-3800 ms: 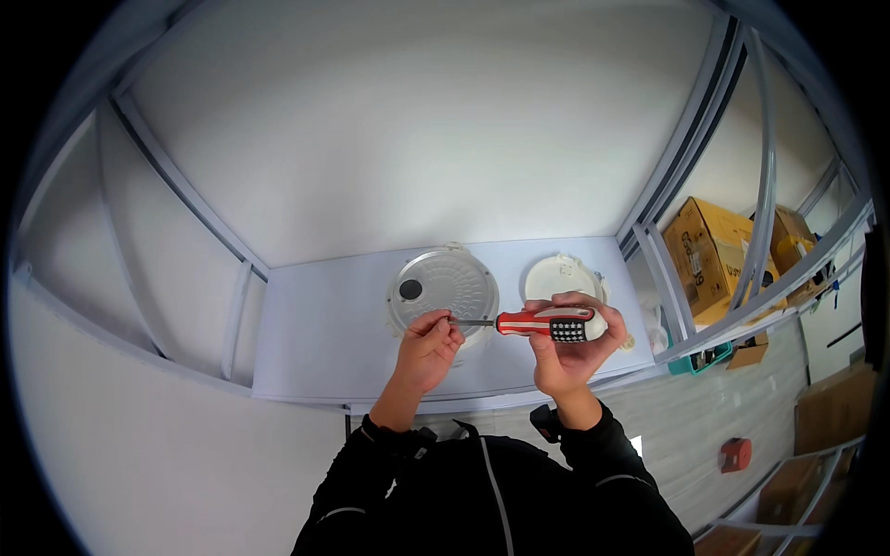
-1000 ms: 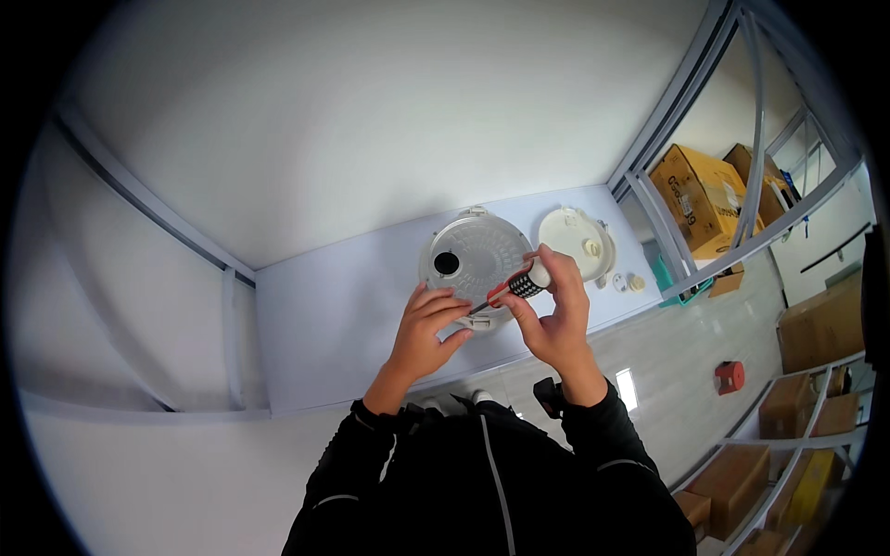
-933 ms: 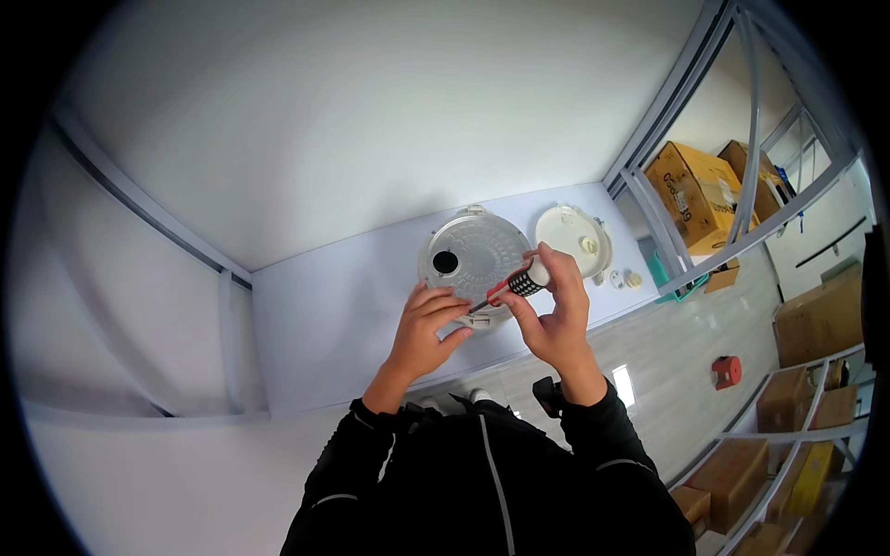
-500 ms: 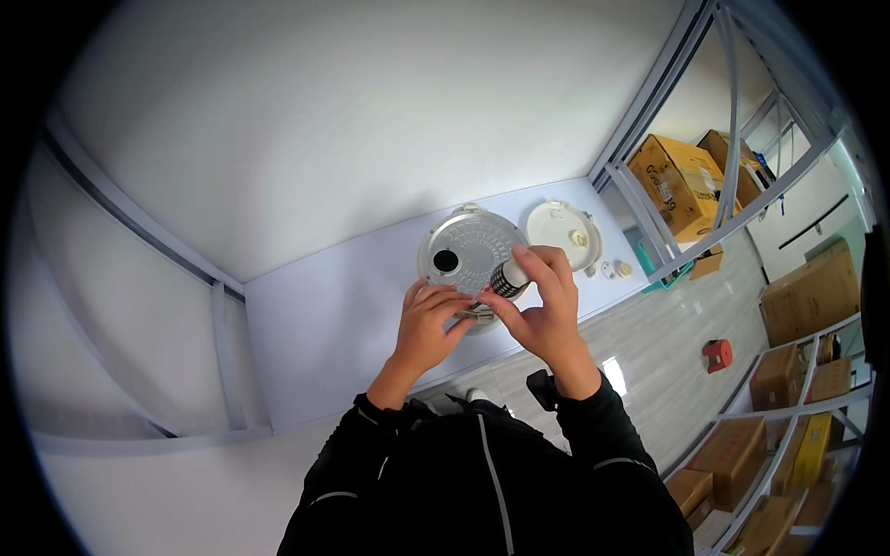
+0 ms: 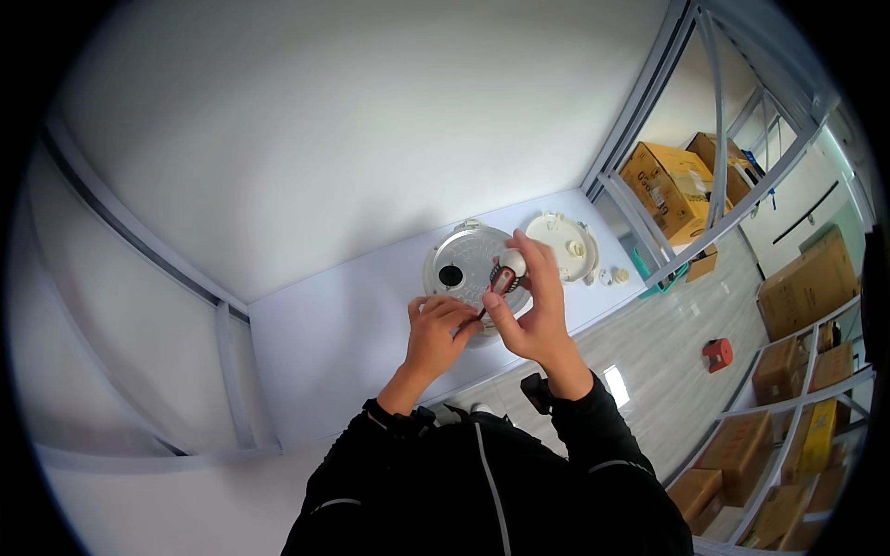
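In my right hand [image 5: 535, 310] is a screwdriver [image 5: 505, 276] with a white, black and red handle. It tilts, its dark shaft pointing down and left at the near edge of a round silver metal lid [image 5: 474, 256]. That lid has a pale rim and a black round spot [image 5: 451, 276] on its left part. My left hand [image 5: 436, 332] rests at the lid's near edge, fingertips drawn together by the screwdriver's tip. Whatever those fingers pinch is too small to make out.
A white round cover [image 5: 554, 244] lies right of the lid, with small pale round parts [image 5: 619, 276] beside it. All stand on a white table [image 5: 334, 320]. A metal frame, cardboard boxes [image 5: 669, 190] and a red stool [image 5: 717, 355] are to the right.
The screwdriver has turned in my right hand, so its red part now shows. Some right fingers have lifted and straightened. My left hand stays by the lid's near edge.
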The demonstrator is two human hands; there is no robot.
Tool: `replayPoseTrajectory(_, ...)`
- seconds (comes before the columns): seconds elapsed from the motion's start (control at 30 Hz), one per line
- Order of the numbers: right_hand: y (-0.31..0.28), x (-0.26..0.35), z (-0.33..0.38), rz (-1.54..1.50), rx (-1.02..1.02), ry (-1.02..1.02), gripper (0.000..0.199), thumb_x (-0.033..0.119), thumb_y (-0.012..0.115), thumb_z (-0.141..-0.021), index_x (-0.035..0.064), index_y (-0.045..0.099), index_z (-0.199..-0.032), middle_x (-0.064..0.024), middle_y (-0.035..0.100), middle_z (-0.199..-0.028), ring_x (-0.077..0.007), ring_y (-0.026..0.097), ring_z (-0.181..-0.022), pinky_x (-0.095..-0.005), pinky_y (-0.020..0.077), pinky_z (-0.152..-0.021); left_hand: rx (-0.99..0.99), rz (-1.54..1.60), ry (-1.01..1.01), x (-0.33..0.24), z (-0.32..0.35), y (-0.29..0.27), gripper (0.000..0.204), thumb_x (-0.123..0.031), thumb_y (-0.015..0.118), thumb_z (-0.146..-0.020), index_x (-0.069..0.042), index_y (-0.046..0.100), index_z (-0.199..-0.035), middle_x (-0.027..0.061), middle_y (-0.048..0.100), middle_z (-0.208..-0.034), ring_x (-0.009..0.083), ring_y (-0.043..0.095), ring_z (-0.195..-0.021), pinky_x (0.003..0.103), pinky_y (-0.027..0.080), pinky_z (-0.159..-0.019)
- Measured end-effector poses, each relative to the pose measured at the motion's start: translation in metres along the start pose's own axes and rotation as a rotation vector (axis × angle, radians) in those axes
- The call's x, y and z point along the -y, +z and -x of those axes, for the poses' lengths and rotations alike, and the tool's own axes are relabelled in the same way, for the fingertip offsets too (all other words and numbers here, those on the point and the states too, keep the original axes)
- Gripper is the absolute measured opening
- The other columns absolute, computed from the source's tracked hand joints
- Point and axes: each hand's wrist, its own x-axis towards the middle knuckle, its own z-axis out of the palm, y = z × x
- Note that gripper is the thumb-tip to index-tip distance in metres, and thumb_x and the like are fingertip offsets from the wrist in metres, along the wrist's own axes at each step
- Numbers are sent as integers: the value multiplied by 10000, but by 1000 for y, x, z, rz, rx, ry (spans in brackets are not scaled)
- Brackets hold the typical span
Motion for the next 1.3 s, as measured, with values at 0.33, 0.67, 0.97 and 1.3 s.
replayPoseTrajectory(0.33, 1, -2, -8, 99, 51, -4, 818, 179, 937, -786, 44, 532, -1484, -108, 559, -1106, -204, 580, -914, -314, 537, -762, 24, 16, 13, 8, 1, 6, 144, -218, 832, -839, -132, 790, -947, -18, 770, -1024, 192, 660, -1079, 472, 340, -1037)
replayPoseTrajectory(0.67, -4, 6, -4, -110, 206, 122, 754, 45, 803, -882, 42, 452, -1550, -176, 589, -1302, -272, 641, -1101, -378, 587, -925, -32, -2, 73, 10, 1, 7, 167, -231, 861, -813, -156, 780, -939, -47, 765, -1025, 174, 656, -1070, 462, 331, -1011)
replayPoseTrajectory(0.97, -5, 19, -15, -42, 140, -54, 694, 107, 838, -855, 55, 550, -1484, -152, 592, -1177, -314, 634, -961, -382, 552, -825, -19, -20, 120, 19, 0, 9, 213, -186, 858, -787, -163, 769, -979, -53, 745, -1003, 189, 648, -1067, 473, 340, -963)
replayPoseTrajectory(1.3, -6, 21, -11, -3, 74, -69, 662, 141, 801, -870, 77, 555, -1481, -151, 619, -1208, -306, 661, -953, -382, 561, -781, 15, -15, 88, 20, 1, 10, 138, -219, 850, -824, -177, 775, -931, -64, 756, -1002, 184, 642, -1074, 496, 329, -967)
